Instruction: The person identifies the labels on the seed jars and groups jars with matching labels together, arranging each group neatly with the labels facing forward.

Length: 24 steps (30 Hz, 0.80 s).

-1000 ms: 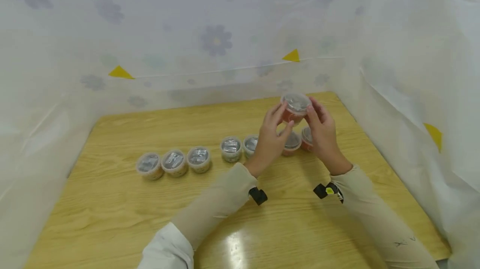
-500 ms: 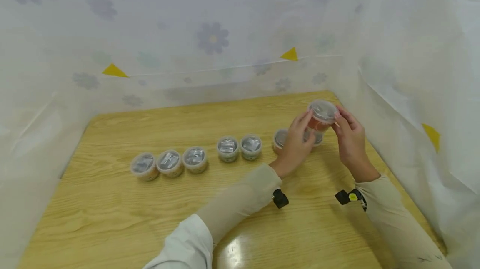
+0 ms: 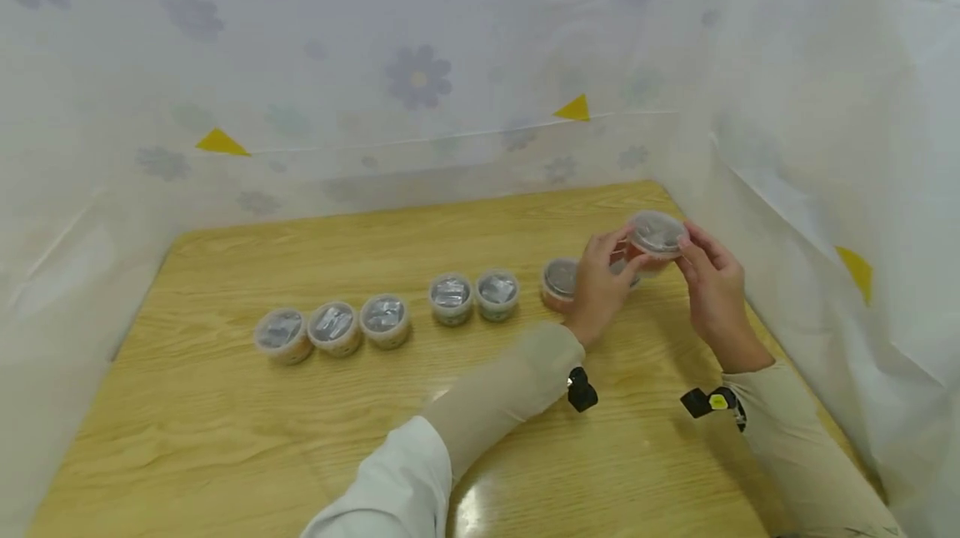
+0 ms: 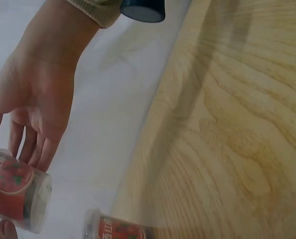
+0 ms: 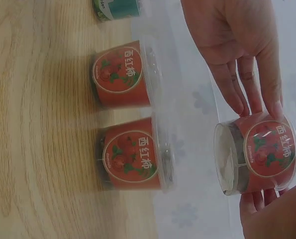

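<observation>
A clear lidded plastic tub (image 3: 656,236) with a red tomato-picture label is held in the air over the right side of the table. My left hand (image 3: 602,286) grips its left side, and the fingers of my right hand (image 3: 717,292) hold it from the right. In the right wrist view the same tub (image 5: 269,152) lies between the two hands, its label showing. Two more red-labelled tubs stand on the table below: one tub (image 3: 559,281) shows beside my left hand, while the other (image 5: 133,154) is mostly hidden behind that hand in the head view.
On the wooden table (image 3: 315,430), two green-labelled tubs (image 3: 497,295) stand together in the middle. Farther left is a row of three tubs (image 3: 334,328). Pale flowered sheeting (image 3: 480,146) walls the back and sides, with yellow triangles (image 3: 573,108) on it.
Both hands have carried the held red tub to the right and a little lower. The other tubs have kept their places; the view has shifted slightly.
</observation>
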{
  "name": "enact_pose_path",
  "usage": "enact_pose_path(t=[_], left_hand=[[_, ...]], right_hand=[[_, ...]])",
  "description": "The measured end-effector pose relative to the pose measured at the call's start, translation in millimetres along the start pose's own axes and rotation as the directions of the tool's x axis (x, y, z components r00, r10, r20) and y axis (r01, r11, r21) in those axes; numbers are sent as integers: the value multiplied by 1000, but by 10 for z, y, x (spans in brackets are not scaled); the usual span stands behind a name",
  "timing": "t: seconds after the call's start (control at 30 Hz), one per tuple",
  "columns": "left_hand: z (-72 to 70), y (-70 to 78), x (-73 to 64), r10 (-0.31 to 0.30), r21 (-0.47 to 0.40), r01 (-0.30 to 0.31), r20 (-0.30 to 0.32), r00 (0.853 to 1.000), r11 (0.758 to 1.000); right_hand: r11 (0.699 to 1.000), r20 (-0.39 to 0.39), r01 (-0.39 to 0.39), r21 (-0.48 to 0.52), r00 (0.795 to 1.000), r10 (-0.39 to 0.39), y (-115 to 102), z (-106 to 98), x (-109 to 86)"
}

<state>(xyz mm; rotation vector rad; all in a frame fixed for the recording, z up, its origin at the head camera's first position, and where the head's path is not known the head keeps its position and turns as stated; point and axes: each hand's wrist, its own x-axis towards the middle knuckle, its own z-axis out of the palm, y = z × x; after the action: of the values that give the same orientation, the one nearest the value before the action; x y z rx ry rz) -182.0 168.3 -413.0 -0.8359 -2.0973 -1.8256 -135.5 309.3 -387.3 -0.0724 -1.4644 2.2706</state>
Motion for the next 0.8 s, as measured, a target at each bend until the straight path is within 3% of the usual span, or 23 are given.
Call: enact_pose_path(t=[0.1, 0.2, 0.37, 0.5, 0.7, 0.8], left_hand=[[83, 28, -28, -13, 47, 12, 29, 1000, 999], [143, 43, -78, -52, 37, 47, 124, 991, 998], [230, 41, -161, -143, 88, 122, 303, 942, 989], [316, 77, -198, -184, 176, 127, 360, 915, 976], [364, 77, -201, -234, 167, 180, 409, 882, 969], [364, 49, -195, -259, 198, 189, 428, 866, 962]], right_hand=[[997, -20, -5, 83, 1000, 7, 3, -117, 68], [987, -31, -14, 158, 999, 19, 34, -248, 138], [956, -14, -66, 285, 997, 73, 132, -438, 231], [948, 4, -94, 304, 995, 98, 208, -571, 272], [937, 14, -100, 334, 995, 101, 281, -648, 299], [948, 15, -110, 300, 994, 111, 342, -662, 323]])
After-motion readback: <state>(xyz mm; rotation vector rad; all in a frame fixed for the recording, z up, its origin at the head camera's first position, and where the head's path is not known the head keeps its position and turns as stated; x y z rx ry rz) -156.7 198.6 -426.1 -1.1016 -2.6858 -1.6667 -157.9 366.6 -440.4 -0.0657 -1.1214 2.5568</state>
